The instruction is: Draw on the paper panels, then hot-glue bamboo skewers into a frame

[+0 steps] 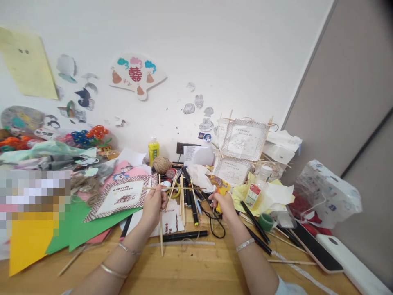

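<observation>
My left hand is closed on two thin wooden sticks that cross each other, one upright and one lying level toward the right. My right hand is closed around a yellow tool with a black cord, which looks like a glue gun; its tip points toward the level stick. Both hands hover over a wooden table. More loose sticks and black pens lie between and below the hands.
Coloured paper sheets and a patterned paper panel lie at the left. A twine ball, yellow bottle, stick-framed paper panels, a white bottle, green tape roll, a phone and a plastic bag crowd the back and right.
</observation>
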The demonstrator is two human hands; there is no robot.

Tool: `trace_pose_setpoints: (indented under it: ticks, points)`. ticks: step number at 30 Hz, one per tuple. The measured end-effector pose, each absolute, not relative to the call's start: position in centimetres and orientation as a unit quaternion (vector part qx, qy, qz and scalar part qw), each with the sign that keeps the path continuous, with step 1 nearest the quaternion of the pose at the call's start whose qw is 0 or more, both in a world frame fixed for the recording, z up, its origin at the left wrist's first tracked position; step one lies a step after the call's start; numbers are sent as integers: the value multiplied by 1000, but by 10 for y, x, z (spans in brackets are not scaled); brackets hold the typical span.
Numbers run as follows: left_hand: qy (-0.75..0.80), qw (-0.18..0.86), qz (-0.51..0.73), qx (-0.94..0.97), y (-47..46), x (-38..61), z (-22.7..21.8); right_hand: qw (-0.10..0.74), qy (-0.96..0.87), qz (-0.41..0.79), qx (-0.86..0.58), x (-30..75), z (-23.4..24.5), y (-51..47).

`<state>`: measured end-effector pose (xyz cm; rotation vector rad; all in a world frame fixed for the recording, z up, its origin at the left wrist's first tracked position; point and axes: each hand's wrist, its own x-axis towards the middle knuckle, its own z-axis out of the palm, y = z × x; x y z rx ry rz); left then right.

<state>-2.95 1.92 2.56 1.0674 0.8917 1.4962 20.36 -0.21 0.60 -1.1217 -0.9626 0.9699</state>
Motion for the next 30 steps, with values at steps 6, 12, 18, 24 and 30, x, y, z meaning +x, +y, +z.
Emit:
trace_pose_setpoints:
  ticks: [6, 12, 18, 24, 30]
  points:
    - [384, 524, 620, 440, 20, -27, 25, 638, -386, 399, -534, 195, 11, -6]
    - [376, 536, 631, 415, 19, -24, 24, 647, -378, 397, -530, 194, 13, -6]
    - [374, 542, 621, 425, 18, -22, 22, 644, -395, 392, -525, 195, 13, -7]
    - [369, 539, 621, 432, 19, -21, 19, 653, -376, 379, -537, 199, 18, -9]
    - [365, 534, 622, 442, 19, -20, 17, 642, -370, 394, -544, 198, 18, -9]
